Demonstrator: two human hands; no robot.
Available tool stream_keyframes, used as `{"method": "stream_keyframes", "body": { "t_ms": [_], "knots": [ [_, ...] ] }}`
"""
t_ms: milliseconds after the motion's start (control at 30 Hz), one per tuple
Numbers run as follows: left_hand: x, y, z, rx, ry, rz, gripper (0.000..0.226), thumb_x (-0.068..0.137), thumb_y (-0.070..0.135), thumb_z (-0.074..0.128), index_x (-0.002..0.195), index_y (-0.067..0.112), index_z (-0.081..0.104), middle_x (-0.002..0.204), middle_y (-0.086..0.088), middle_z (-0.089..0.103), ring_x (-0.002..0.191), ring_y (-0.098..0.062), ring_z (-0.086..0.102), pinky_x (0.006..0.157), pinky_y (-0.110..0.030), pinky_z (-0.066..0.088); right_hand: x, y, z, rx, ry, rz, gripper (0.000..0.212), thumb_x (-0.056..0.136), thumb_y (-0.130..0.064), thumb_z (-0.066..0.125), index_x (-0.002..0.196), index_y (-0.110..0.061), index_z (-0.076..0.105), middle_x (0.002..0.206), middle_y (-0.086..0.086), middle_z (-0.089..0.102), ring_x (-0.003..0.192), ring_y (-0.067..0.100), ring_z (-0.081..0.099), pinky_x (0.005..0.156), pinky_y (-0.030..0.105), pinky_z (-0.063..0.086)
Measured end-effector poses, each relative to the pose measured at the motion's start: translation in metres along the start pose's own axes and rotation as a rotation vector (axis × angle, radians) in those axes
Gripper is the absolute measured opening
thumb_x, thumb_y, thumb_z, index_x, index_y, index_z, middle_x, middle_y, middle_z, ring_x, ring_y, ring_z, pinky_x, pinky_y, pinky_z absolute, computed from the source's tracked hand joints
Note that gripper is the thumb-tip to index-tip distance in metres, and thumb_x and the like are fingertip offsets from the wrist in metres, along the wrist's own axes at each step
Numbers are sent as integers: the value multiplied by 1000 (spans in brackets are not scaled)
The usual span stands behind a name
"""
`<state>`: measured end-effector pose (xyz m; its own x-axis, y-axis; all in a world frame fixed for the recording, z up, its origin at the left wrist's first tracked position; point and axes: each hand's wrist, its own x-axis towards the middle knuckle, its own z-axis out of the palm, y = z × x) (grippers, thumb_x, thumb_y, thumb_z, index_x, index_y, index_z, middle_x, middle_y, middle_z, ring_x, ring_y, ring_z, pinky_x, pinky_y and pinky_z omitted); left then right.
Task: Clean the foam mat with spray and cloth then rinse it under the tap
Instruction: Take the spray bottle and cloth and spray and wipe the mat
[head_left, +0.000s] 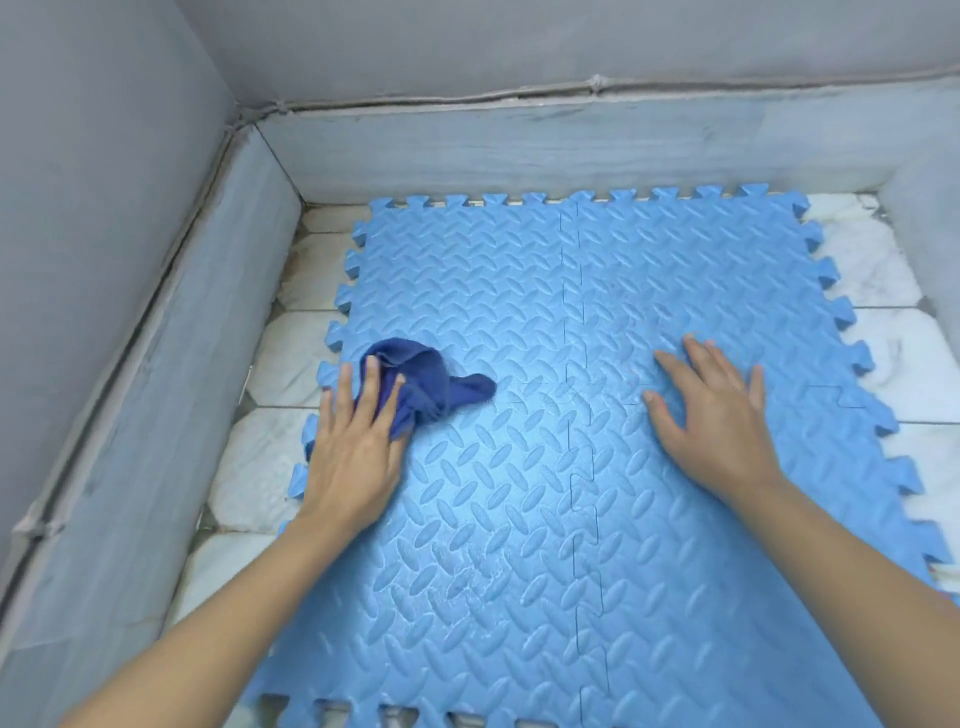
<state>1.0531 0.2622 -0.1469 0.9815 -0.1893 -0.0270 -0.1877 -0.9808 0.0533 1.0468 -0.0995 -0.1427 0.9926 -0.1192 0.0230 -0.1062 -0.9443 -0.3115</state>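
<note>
Pressing a crumpled dark-blue cloth onto the foam mat near its left edge, the left hand lies flat w/ fingers spread over the fabric, prob. mid-wipe. Right hand sits palm-down, fingers splayed, on the mat's right half, likely pinning it so it won't slide. Mat: light-blue interlocking tiles, embossed leaf-tread pattern, jigsaw edges, lying flat on white marble-look floor tiles. Faint whitish residue near the front.
</note>
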Motion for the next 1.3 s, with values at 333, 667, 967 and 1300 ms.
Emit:
{"method": "stream_keyframes", "body": {
  "t_ms": [333, 667, 967, 1300],
  "knots": [
    [129, 121, 2, -350, 61, -109, 52, 102, 30, 29, 151, 13, 25, 161, -8, 11, 148, -27, 3, 120, -41, 4, -42, 50, -6, -100, 269, 463, 53, 92, -47, 37, 132, -16, 51, 146, 9, 47, 136, 31, 40, 112, 67, 15],
    [177, 254, 12, -199, -65, 654, 58, 97, 37, 27, 152, 22, 17, 161, 0, 11, 148, -18, 6, 119, -37, 3, -41, 51, -6, -136, 257, 463, 53, 92, -48, 38, 132, -16, 52, 146, 7, 48, 135, 29, 41, 111, 64, 19],
    [268, 292, 4, -222, -74, -26, 56, 101, 37, 26, 153, 18, 14, 162, -4, 3, 148, -28, -2, 119, -44, -1, -41, 53, -3, -176, 270, 477, 52, 91, -45, 41, 130, -15, 57, 144, 8, 51, 136, 29, 42, 112, 63, 21],
    [279, 272, 7, -217, -35, 332, 55, 99, 24, 37, 151, 12, 22, 160, -9, 14, 147, -29, 11, 117, -43, 10, -39, 52, -6, -169, 268, 475, 49, 92, -44, 44, 130, -16, 58, 144, 7, 51, 136, 29, 43, 112, 62, 23]
  ]
}}
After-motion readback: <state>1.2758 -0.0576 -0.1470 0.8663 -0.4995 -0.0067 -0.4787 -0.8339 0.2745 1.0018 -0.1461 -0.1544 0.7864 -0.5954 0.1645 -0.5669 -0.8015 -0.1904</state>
